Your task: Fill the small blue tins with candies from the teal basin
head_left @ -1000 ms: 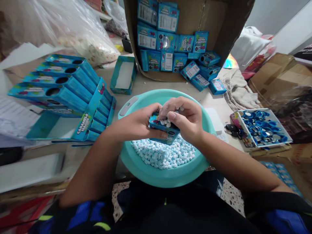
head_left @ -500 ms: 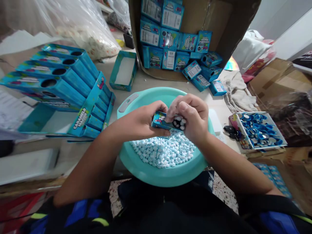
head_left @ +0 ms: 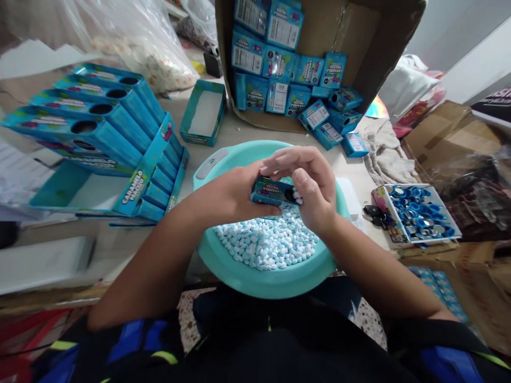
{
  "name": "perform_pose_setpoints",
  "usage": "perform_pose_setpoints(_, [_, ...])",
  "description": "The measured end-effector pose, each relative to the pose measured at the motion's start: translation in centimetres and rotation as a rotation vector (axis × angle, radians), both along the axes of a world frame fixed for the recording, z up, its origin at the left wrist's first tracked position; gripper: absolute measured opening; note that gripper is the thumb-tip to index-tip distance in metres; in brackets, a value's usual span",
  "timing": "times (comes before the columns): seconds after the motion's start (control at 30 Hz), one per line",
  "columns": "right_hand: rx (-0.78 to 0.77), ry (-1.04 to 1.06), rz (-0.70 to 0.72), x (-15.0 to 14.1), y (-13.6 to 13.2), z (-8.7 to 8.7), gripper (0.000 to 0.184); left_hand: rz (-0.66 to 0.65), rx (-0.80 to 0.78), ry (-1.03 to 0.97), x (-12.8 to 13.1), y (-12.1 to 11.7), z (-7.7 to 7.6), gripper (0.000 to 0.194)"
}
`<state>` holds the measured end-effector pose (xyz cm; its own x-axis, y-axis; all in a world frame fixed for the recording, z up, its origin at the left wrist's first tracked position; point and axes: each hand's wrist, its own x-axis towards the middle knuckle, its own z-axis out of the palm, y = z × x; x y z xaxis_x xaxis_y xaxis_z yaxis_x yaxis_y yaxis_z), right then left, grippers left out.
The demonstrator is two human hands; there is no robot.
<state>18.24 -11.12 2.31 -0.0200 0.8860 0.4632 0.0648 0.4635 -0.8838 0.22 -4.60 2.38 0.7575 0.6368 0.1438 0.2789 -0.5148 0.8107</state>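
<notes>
Above the candy heap, my left hand is closed around a small blue candy box lying on its side, its round dark hole towards the right. My right hand is cupped at that end, fingers curled over the top of the box and thumb near the hole. A few white candies sit between the hole and my right palm. Below both hands, a turquoise basin holds a heap of small white and pale blue candies.
Tall blue boxes with holes stand in a display tray at left. An open blue tray lies behind the basin. A cardboard carton holds several blue boxes. At right are a box of blue caps, black keys and a cloth.
My right fingers have lifted from the hole and now arch over the box's top, with the palm cupped at its end. The candies have shifted to the hole's right edge.
</notes>
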Motion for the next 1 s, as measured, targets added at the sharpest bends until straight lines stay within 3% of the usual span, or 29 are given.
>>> perform_pose_setpoints(0.1, [0.048,-0.158,-0.022,-0.1,-0.3,0.3,0.033,0.037,0.086,0.053,-0.1,-0.2,0.2,0.057])
perform_pose_setpoints(0.23, [0.064,-0.319,-0.064,-0.2,-0.3,0.4,0.049,0.104,0.169,0.126,-0.3,-0.6,0.8,0.041])
perform_pose_setpoints(0.4, [0.061,-0.124,-0.094,0.4,1.0,-0.3,0.05,0.11,0.212,0.127,-0.4,-0.4,0.8,0.046])
perform_pose_setpoints(0.47, [-0.006,-0.059,-0.142,1.1,1.7,-0.8,0.047,0.135,0.222,0.085,-0.4,-0.2,0.6,0.047])
perform_pose_setpoints(0.63, [-0.328,-0.142,-0.112,2.8,2.8,-2.0,0.037,0.279,0.206,0.0,-0.7,0.5,0.1,0.048])
perform_pose_setpoints(0.9, [-0.38,-0.236,-0.113,2.6,2.3,-1.5,0.031,0.242,0.22,-0.009,-0.5,0.6,-0.3,0.044])
perform_pose_setpoints(1.0, [-0.406,-0.14,-0.109,2.8,2.4,-1.8,0.037,0.368,0.162,-0.061,-0.3,0.4,-0.2,0.051])
